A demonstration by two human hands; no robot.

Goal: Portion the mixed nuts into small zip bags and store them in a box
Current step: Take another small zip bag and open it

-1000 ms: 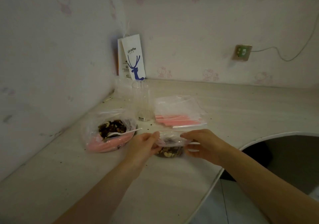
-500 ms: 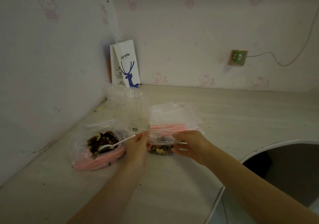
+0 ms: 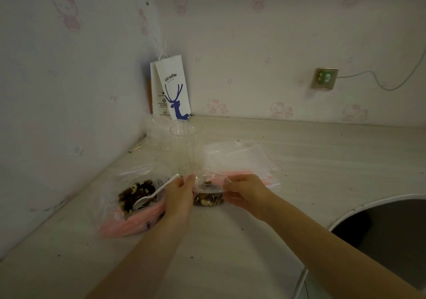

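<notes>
So the small zip bag sat on the counter just right of the big bag of mixed nuts, with the left hand and right hand each pinching one end of its top edge, fingers curled on the plastic. Looked like the sealing step to me, and the trick would've been keeping nuts clear of the zip track, squeezing the air out, then running thumb and finger along the strip end to end. Couldn't spot any box in view, so storing wasn't done.
</notes>
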